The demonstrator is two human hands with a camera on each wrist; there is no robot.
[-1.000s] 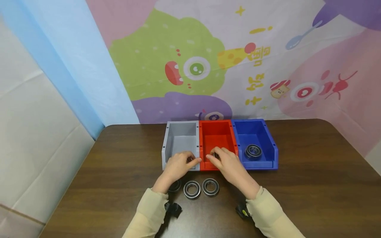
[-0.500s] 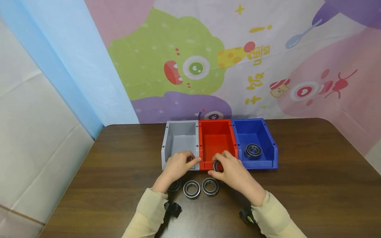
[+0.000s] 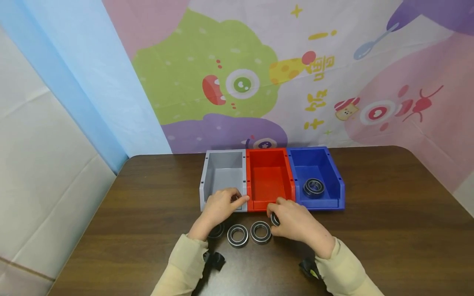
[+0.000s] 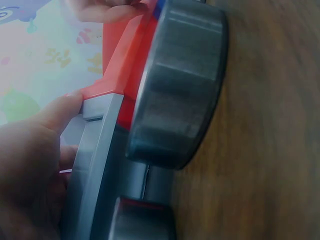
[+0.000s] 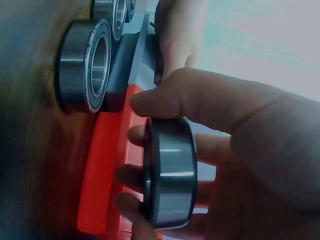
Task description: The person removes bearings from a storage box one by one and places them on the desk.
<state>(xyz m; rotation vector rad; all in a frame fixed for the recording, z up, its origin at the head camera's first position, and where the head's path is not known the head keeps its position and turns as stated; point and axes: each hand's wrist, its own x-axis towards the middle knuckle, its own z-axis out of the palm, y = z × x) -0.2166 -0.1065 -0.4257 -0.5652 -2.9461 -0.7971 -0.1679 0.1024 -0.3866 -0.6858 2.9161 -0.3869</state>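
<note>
My right hand [image 3: 298, 220] holds a ball bearing [image 5: 172, 172] on edge between thumb and curled fingers, just in front of the red bin [image 3: 270, 181]. Over the front of the grey bin [image 3: 226, 158] hovers my left hand [image 3: 222, 205], loosely curled; its thumb [image 4: 67, 107] lies by the rim where grey meets red, and I see nothing in its grasp. Two bearings lie flat on the table: a left bearing [image 3: 238, 235] and a right bearing [image 3: 261, 232]. Another bearing [image 3: 216, 231] is partly covered by my left wrist.
In the blue bin [image 3: 329, 204], at the right of the row, sits a bearing [image 3: 313, 188]. The three bins stand side by side near the back edge of the brown table [image 3: 155, 193]. A printed cloth [image 3: 222, 53] hangs behind them.
My right hand has drawn back from the red bin toward me and slightly right, bringing the bearing with it. The left hand has stayed in place.
</note>
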